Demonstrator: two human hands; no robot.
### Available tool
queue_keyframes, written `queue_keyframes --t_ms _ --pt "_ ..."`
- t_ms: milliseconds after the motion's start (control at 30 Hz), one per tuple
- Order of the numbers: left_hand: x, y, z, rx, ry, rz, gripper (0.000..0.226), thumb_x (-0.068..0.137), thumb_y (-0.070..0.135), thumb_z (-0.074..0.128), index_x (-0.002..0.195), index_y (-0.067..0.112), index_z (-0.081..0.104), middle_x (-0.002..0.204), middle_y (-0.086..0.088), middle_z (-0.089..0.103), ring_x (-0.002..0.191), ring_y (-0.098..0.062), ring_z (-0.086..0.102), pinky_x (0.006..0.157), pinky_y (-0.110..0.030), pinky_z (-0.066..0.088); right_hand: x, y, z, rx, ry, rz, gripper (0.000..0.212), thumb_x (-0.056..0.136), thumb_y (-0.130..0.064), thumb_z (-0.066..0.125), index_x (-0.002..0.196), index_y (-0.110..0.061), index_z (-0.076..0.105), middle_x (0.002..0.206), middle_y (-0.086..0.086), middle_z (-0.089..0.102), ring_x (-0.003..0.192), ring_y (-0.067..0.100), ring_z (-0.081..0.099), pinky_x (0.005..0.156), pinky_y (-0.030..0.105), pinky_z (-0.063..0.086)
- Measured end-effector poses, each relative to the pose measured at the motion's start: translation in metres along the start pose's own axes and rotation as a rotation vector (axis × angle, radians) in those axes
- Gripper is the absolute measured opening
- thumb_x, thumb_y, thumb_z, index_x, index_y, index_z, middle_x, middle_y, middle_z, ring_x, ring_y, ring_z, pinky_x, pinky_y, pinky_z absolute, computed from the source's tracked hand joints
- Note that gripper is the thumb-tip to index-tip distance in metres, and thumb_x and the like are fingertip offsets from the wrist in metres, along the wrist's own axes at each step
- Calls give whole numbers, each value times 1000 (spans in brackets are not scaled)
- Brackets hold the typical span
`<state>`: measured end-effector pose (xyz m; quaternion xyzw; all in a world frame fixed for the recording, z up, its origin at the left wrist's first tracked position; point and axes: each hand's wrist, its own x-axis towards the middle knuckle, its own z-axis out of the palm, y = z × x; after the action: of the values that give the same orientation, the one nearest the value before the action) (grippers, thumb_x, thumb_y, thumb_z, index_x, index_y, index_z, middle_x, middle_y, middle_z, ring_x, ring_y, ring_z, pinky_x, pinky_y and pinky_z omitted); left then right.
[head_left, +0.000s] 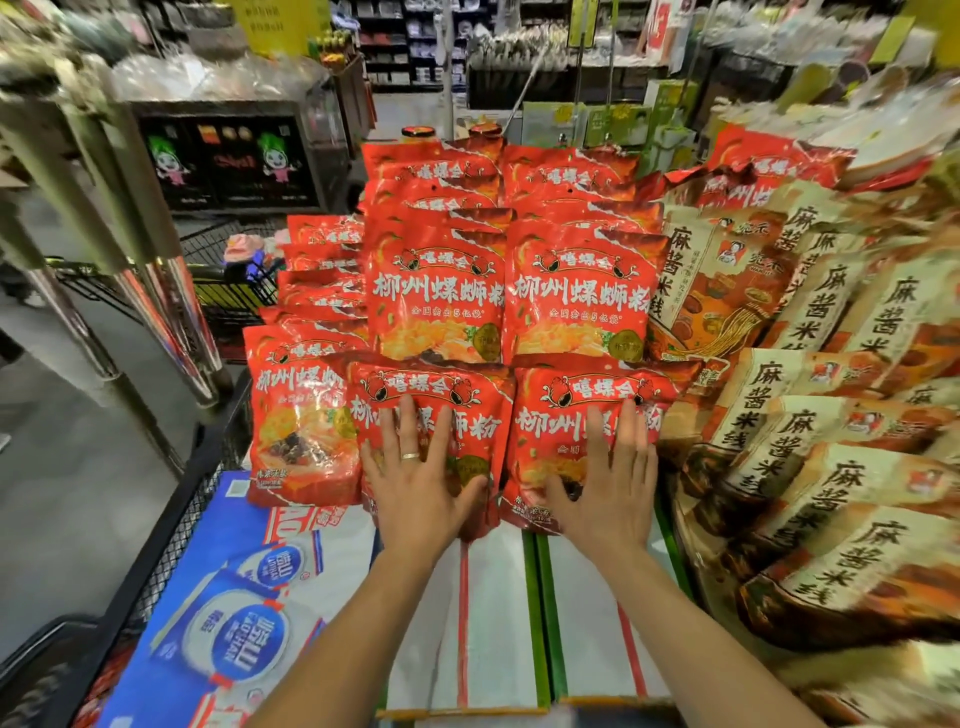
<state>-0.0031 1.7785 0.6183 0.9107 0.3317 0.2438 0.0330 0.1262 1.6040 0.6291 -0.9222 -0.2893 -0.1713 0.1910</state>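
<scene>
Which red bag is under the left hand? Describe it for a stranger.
Find the red noodle bags mid-display, left of the beige bags. In their front row, skip the right front bag under the right hand. Take the left front bag, under the left hand wearing the ring.

The premises are a supermarket sales floor. Identical red noodle packets (435, 291) stand stacked in tiers as a bulk display, with beige rice-noodle packets (852, 322) massed just beside them. A black wire shopping trolley (234, 304) stands at the display's left. Stocked shelving (410, 47) lines the aisles behind, and a yellow hanging sign (278, 21) is overhead.
</scene>
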Motion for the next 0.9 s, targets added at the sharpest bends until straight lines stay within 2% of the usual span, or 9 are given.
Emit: queue_keyframes --t_ms 100,233,333,433,533,600,667,767,900 --pt "-4 2 -13 8 2 10 97 76 72 59 157 32 23 168 -12 7 153 -37 6 115 -67 19 0 -4 -16 42 15 1 102 76 -47 75 155 -20 17 165 17 8 152 35 7 120 55 16" --pt "-11 7 -36 30 8 4 101 75 72 66 158 31 24 168 -11 8 153 -36 6 116 -65 18 4 -14 -36 54 57 -52 91 77 -46 70 153 -17 30 163 15 20 151 35 15 117 59 23" --pt "-9 6 -63 30 7 -4 98 75 71 67 156 29 31 167 -9 12 153 -34 6 116 -63 13 12 -31 -59 18 -14 -113 85 87 -54 57 157 -25 19 166 7 4 153 29 -3 122 53 7" --pt "-3 -1 -103 65 -6 1 92 82 75 51 158 32 24 167 -7 5 154 -34 2 119 -63 10 21 -55 -90 41 -39 -155 83 91 -61 49 158 -29 10 166 1 -3 151 24 -13 122 49 -3" --pt "2 -15 -151 59 51 -8 88 83 78 32 157 31 25 167 -7 12 154 -34 8 118 -65 13 23 -90 -123 47 -7 -245 82 88 -64 46 157 -31 15 166 4 0 152 27 -9 122 52 1" --pt "1 -30 -182 45 103 -9 88 81 77 34 155 29 34 165 -9 23 152 -37 19 115 -67 19 20 -118 -142 66 3 -290 83 88 -62 50 158 -33 15 166 5 -3 153 30 -8 121 51 -1" --pt "-5 -52 -216 71 142 -4 88 80 76 37 154 29 36 164 -9 25 150 -38 23 114 -67 22 10 -151 -161 106 38 -330 84 88 -61 53 157 -35 14 166 4 -4 153 31 -6 120 49 -1" --pt "-27 -94 -269 115 194 -11 89 78 77 38 154 31 34 165 -7 23 152 -36 18 115 -66 18 -14 -203 -184 190 77 -392 82 82 -61 52 155 -34 26 166 7 13 152 33 5 119 53 9" --pt "-82 -159 -341 189 260 -60 87 78 73 42 152 29 38 163 -7 29 149 -38 24 113 -65 21 -65 -283 -202 291 76 -499 82 75 -59 54 150 -31 36 161 12 28 147 40 24 113 60 25"
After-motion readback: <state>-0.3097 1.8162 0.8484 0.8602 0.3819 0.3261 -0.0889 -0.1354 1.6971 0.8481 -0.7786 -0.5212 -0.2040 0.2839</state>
